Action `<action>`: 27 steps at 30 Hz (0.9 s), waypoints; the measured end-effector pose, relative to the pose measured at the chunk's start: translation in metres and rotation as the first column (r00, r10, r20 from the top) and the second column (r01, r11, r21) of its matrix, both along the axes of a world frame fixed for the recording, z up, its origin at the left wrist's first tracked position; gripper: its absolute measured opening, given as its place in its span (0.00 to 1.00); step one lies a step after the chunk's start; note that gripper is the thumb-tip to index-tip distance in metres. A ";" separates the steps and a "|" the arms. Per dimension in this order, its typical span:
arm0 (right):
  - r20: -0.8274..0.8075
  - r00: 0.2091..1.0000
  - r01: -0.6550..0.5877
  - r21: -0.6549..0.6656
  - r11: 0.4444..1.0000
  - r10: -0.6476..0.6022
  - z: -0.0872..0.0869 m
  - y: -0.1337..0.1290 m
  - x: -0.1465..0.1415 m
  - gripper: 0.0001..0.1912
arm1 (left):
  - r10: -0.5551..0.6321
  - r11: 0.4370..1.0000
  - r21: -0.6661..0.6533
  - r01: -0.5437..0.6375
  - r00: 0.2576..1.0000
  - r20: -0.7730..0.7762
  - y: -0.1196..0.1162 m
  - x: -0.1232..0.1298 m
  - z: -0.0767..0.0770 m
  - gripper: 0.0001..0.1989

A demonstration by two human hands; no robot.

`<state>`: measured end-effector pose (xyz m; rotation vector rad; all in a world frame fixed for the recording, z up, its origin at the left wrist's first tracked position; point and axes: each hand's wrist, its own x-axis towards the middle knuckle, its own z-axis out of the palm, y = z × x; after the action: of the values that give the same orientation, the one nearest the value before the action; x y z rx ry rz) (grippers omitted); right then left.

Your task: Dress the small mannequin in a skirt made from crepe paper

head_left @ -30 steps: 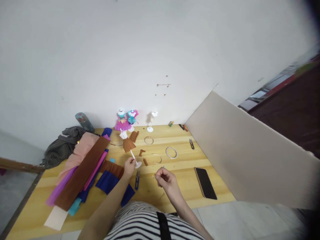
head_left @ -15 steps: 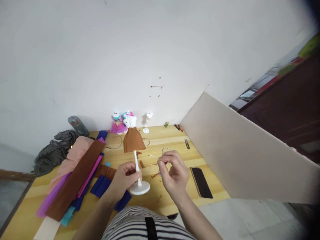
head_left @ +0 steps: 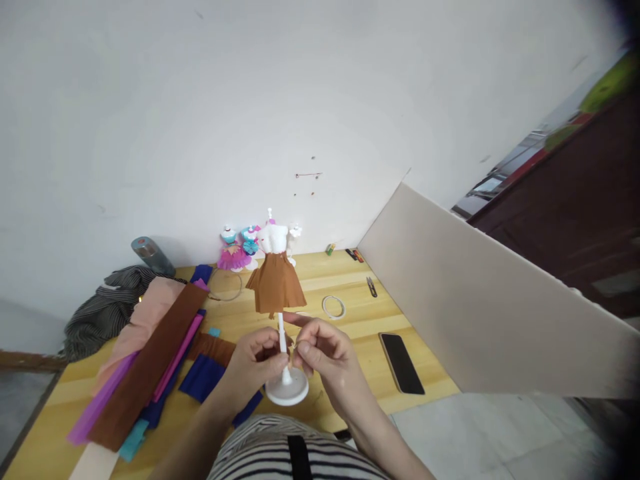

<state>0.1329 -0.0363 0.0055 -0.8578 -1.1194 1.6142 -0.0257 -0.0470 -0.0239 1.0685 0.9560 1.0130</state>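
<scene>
A small white dress form on a round base wears a brown skirt of pleated paper or cloth. Its thin stand pole is gripped low down by my left hand, thumb and fingers closed around it. Just right of the pole, my right hand has thumb and forefinger pinched together; whatever lies between them is too small to make out. The white base shows below both hands, tilted toward me.
Left lies a stack of coloured strips, a brown strip on top. Dark blue pieces sit beside it. Small dressed forms stand by the wall. A tape roll, thread snips and a phone are right, near an upright board.
My right hand has moved left and down to the pole, still pinching. The dress form has shifted slightly right in my left hand and turned a little.
</scene>
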 end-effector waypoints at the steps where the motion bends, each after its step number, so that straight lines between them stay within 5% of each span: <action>1: -0.032 0.999 -0.032 -0.049 0.998 0.030 -0.001 0.002 0.000 0.13 | -0.024 1.000 0.003 0.024 1.000 0.006 -0.001 0.001 0.001 0.09; 6: -0.073 0.988 -0.142 -0.134 0.981 0.133 -0.003 0.009 -0.001 0.15 | -0.046 0.998 -0.049 0.044 0.998 -0.033 -0.006 0.005 0.006 0.07; 11: 0.034 0.998 -0.047 -0.048 0.998 0.049 -0.007 0.007 -0.008 0.14 | -0.016 0.996 -0.094 0.004 0.992 -0.127 -0.012 0.002 0.008 0.02; 15: 0.139 0.989 0.038 0.044 0.998 -0.044 -0.011 0.005 -0.011 0.13 | 0.159 0.979 -0.093 -0.180 0.968 -0.195 -0.018 -0.006 0.009 0.08; 19: 0.189 0.977 0.079 0.105 0.991 -0.098 -0.015 0.004 -0.014 0.11 | 0.358 0.933 -0.011 -0.361 0.928 -0.106 -0.019 -0.007 0.009 0.10; 27: 0.225 0.972 0.034 0.126 0.991 -0.062 -0.018 -0.005 -0.018 0.09 | 0.391 0.912 -0.221 -0.345 0.894 0.220 -0.011 0.004 0.007 0.11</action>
<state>0.1145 -0.0410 -0.0124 -1.0009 -1.3329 1.4167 -0.0221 -0.0578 -0.0174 0.5945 1.0316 1.3182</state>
